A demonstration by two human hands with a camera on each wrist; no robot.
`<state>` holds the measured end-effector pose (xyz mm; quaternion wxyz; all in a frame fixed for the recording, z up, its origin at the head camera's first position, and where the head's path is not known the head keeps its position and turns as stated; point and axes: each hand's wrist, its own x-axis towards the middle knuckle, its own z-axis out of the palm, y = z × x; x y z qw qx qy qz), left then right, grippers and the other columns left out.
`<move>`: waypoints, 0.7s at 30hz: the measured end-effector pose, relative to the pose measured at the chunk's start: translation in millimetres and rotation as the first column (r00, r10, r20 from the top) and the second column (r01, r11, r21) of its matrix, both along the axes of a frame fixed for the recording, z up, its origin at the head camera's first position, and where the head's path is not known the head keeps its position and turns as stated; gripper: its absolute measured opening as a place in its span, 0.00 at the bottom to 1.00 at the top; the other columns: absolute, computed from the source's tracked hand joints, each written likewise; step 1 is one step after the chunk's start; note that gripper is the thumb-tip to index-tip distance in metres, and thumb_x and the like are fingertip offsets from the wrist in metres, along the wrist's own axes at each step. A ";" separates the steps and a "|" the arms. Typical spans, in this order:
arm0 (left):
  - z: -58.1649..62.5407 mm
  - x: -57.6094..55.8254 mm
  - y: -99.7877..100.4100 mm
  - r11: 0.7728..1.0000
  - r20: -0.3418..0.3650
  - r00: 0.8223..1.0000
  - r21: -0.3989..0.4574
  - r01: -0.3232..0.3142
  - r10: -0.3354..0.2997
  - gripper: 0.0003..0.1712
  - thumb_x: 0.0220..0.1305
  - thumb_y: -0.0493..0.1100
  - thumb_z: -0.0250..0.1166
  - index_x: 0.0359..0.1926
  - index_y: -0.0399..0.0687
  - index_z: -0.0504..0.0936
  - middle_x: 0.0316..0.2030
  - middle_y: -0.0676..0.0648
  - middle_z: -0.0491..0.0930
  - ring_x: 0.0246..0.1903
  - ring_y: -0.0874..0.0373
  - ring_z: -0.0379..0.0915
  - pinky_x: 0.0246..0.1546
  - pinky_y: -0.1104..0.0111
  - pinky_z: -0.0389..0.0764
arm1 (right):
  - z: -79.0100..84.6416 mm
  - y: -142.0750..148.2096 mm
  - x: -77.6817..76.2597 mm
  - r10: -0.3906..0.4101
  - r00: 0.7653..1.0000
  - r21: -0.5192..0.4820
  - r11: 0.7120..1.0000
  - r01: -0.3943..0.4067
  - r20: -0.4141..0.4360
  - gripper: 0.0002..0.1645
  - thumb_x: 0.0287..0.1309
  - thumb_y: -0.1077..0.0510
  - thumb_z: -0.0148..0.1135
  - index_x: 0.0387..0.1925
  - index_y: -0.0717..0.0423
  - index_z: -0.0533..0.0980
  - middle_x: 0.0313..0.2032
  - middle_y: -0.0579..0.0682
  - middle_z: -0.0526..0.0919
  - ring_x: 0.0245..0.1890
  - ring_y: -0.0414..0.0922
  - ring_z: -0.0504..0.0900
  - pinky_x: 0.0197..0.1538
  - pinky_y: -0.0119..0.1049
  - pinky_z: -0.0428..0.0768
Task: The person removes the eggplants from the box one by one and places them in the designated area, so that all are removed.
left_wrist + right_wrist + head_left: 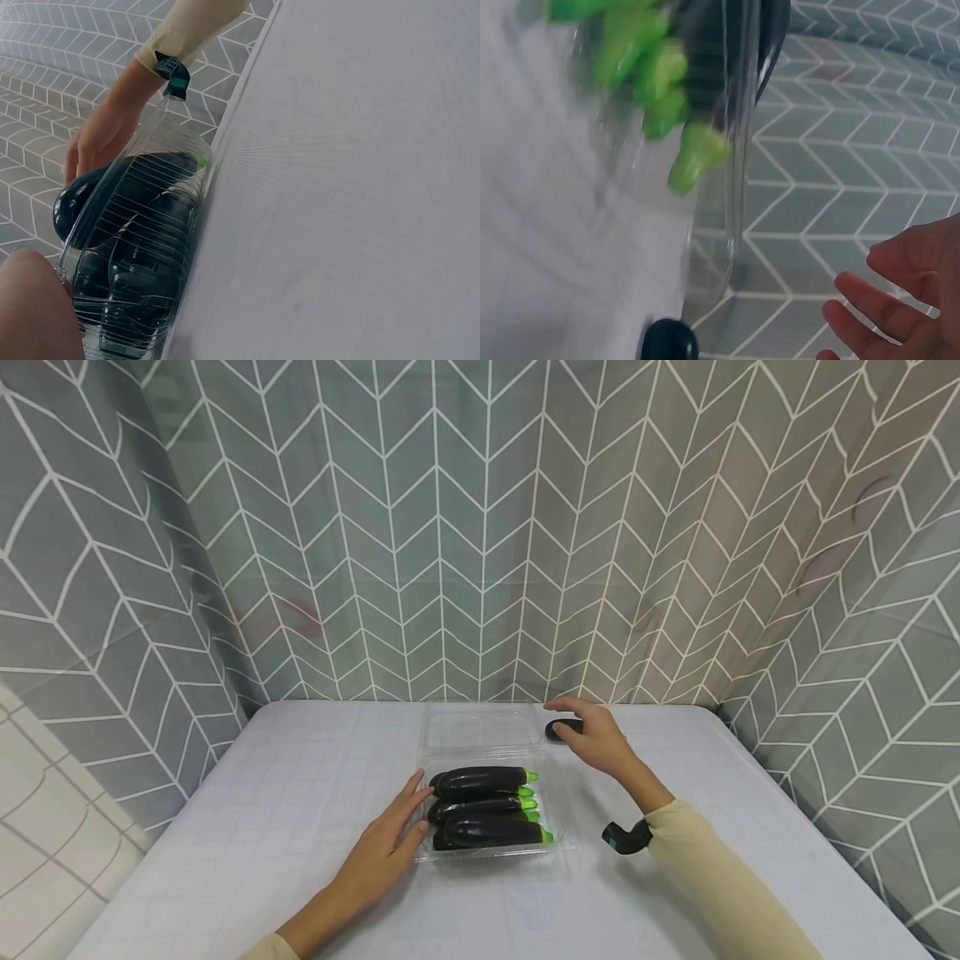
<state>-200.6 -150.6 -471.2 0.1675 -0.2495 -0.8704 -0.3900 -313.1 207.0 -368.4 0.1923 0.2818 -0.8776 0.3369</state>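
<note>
A clear plastic clamshell box (557,827) stands on the table with its lid (480,727) folded back. Several dark eggplants (491,831) lie in it, their green stem ends (694,157) pointing right. My left hand (382,852) rests at the left side of the box, fingers extended, fingertips by the eggplants' rounded ends. To the right of the lid, my right hand (596,739) hovers with thumb and fingers spread and nothing between them. Partly behind it lies a dark, glossy, oval thing (558,727), whose rounded end (669,341) also shows in the right wrist view.
The white-covered table (300,793) spreads to both sides of the box. Behind it hangs a grey curtain (480,568) with white chevron lines, right at the table's back edge. A black strapped device (627,837) sits on my right wrist.
</note>
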 end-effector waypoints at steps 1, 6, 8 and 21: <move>0.0 0.0 -0.1 1.000 0.000 1.000 0.001 0.000 0.000 0.28 0.78 0.42 0.59 0.75 0.46 0.70 0.80 0.54 0.54 0.75 0.54 0.55 0.70 0.49 0.63 | 0.4 -2.0 1.8 0.010 1.000 -0.001 1.000 -0.010 0.000 0.20 0.66 0.68 0.64 0.59 0.62 0.81 0.56 0.58 0.85 0.59 0.58 0.81 0.57 0.60 0.78; 0.1 0.3 0.5 1.000 0.001 1.000 0.009 0.002 -0.002 0.28 0.78 0.42 0.59 0.75 0.44 0.71 0.80 0.52 0.55 0.75 0.53 0.55 0.70 0.47 0.63 | 1.9 -10.5 10.0 0.046 0.999 -0.010 0.999 -0.046 0.001 0.20 0.66 0.68 0.65 0.59 0.59 0.82 0.57 0.56 0.84 0.60 0.57 0.80 0.58 0.59 0.78; 0.0 0.6 1.1 1.000 -0.005 1.000 0.010 0.003 -0.003 0.28 0.78 0.43 0.59 0.74 0.43 0.71 0.80 0.49 0.55 0.75 0.52 0.55 0.69 0.45 0.64 | 2.1 -13.1 12.6 0.057 0.998 -0.011 0.998 -0.057 -0.004 0.20 0.66 0.67 0.65 0.59 0.59 0.82 0.58 0.56 0.84 0.60 0.57 0.80 0.59 0.59 0.79; 3.3 2.5 0.9 1.000 0.027 1.000 0.001 -0.001 0.001 0.28 0.78 0.42 0.59 0.75 0.44 0.71 0.80 0.53 0.53 0.76 0.55 0.53 0.71 0.49 0.61 | 0.3 -26.1 25.1 0.133 0.991 0.015 0.991 -0.133 -0.004 0.20 0.65 0.67 0.66 0.58 0.60 0.82 0.57 0.53 0.85 0.61 0.54 0.80 0.61 0.58 0.78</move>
